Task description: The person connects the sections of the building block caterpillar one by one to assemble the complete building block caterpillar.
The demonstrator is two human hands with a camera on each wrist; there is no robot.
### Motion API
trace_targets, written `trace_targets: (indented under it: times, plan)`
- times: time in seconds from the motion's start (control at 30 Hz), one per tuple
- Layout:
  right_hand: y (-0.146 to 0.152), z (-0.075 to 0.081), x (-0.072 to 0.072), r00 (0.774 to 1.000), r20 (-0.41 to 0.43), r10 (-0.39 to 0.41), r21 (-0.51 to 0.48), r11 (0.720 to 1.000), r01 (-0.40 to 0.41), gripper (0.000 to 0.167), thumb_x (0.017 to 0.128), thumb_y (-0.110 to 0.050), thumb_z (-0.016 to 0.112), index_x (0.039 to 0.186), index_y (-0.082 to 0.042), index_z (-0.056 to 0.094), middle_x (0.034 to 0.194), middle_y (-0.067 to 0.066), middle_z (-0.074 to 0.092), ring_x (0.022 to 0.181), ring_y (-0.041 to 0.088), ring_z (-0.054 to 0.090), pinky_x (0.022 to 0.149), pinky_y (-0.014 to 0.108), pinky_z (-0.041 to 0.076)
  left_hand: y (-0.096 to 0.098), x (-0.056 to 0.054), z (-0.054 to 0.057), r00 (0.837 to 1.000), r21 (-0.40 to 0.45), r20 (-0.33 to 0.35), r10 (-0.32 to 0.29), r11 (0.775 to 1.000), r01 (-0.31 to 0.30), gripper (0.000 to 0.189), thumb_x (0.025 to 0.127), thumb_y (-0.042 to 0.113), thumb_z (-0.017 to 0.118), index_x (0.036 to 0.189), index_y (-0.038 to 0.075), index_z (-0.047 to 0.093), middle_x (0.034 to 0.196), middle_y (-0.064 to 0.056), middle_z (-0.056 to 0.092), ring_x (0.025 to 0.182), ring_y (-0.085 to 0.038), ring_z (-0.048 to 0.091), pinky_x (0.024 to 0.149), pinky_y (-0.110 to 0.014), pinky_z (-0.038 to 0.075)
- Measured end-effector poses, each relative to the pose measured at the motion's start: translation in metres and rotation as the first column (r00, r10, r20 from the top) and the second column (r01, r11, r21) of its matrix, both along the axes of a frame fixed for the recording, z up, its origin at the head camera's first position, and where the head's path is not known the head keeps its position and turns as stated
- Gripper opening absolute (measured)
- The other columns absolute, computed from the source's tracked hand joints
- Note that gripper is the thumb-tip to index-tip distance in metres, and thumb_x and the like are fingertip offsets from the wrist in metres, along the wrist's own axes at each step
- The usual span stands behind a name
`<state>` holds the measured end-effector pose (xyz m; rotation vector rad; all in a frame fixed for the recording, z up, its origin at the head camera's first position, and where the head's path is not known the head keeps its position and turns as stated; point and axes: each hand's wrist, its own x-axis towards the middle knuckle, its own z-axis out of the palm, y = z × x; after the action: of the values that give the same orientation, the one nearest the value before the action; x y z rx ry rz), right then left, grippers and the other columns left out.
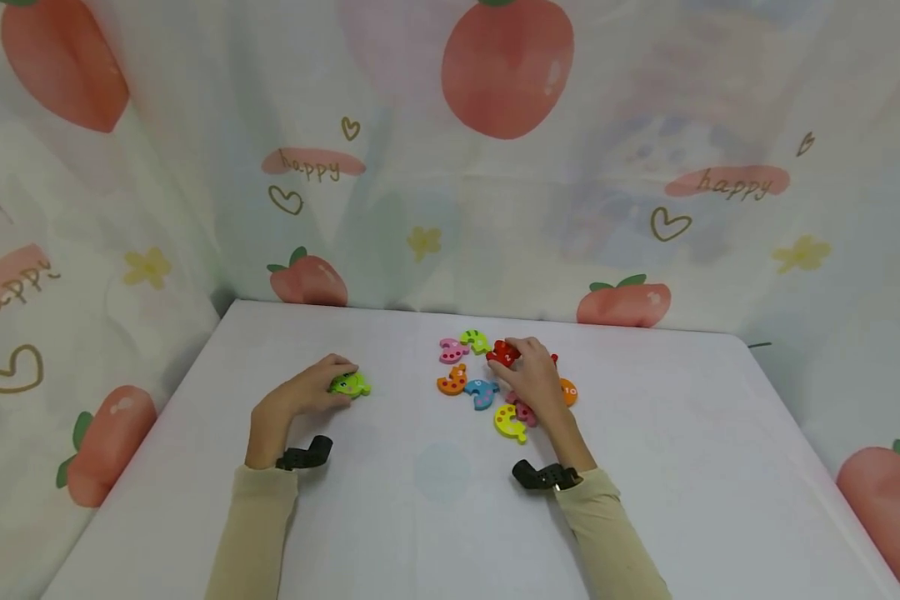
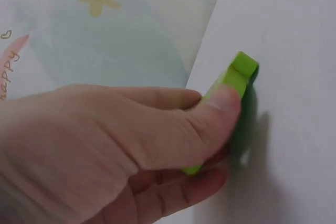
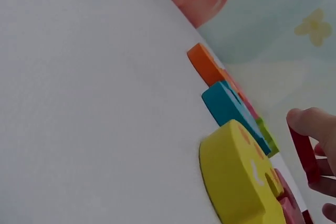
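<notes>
My left hand (image 1: 309, 388) pinches a bright green animal-shaped puzzle piece (image 1: 352, 385) at the left of the table. In the left wrist view, the thumb lies across that green piece (image 2: 242, 66), with its shadow on the white cloth. Between thumb and fingers, my right hand (image 1: 534, 377) holds a red puzzle piece (image 1: 503, 353) marked with a white number. The right wrist view shows this red piece (image 3: 303, 153) raised off the table. Below it are a yellow curved piece (image 1: 507, 423) and a dark pink piece (image 1: 526, 413), partly hidden by the hand.
Left of my right hand lie a blue piece (image 1: 482, 395), an orange dotted piece (image 1: 451, 382), a pink piece (image 1: 450, 352) and a green striped piece (image 1: 477, 341). An orange numbered piece (image 1: 568, 392) shows on its right. A printed cloth backdrop (image 1: 390, 192) rises behind the table.
</notes>
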<state>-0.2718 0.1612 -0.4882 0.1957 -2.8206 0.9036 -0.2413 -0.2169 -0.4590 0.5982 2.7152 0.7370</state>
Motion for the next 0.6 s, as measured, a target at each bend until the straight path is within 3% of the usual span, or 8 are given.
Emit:
trace_targets:
  times: [0.2, 0.43, 0.6]
  plan:
    - [-0.009, 0.012, 0.006, 0.998, 0.046, 0.052, -0.115, 0.992, -0.047, 0.06, 0.087, -0.042, 0.07, 0.136, -0.01, 0.055, 0.129, 0.013, 0.056, 0.119, 0.03, 0.053, 0.097, 0.046, 0.053, -0.006, -0.001, 0.003, 0.999, -0.018, 0.014, -0.04, 0.999, 0.04, 0.053, 0.086, 0.003, 0.068, 0.136, 0.0, 0.052, 0.135, -0.018, 0.05, 0.125, -0.037, 0.048, 0.108, -0.053, 0.04]
    - [-0.019, 0.029, 0.013, 0.995, 0.017, 0.099, -0.152, 0.984, -0.095, 0.057, 0.087, -0.038, 0.071, 0.134, -0.01, 0.057, 0.129, 0.014, 0.057, 0.116, 0.031, 0.055, 0.094, 0.045, 0.055, -0.008, -0.001, 0.0, 0.997, -0.064, -0.017, -0.069, 0.996, 0.068, 0.053, 0.087, 0.017, 0.071, 0.135, 0.003, 0.055, 0.134, -0.016, 0.052, 0.12, -0.037, 0.048, 0.103, -0.052, 0.042]
    - [-0.028, 0.036, 0.018, 0.989, -0.004, 0.147, -0.181, 0.973, -0.145, 0.056, 0.086, -0.036, 0.072, 0.133, -0.009, 0.058, 0.128, 0.013, 0.057, 0.115, 0.03, 0.055, 0.094, 0.047, 0.054, -0.01, 0.002, 0.001, 0.996, -0.074, -0.03, -0.086, 0.994, 0.084, 0.053, 0.088, 0.014, 0.07, 0.137, 0.002, 0.053, 0.136, -0.018, 0.051, 0.121, -0.038, 0.048, 0.103, -0.053, 0.042]
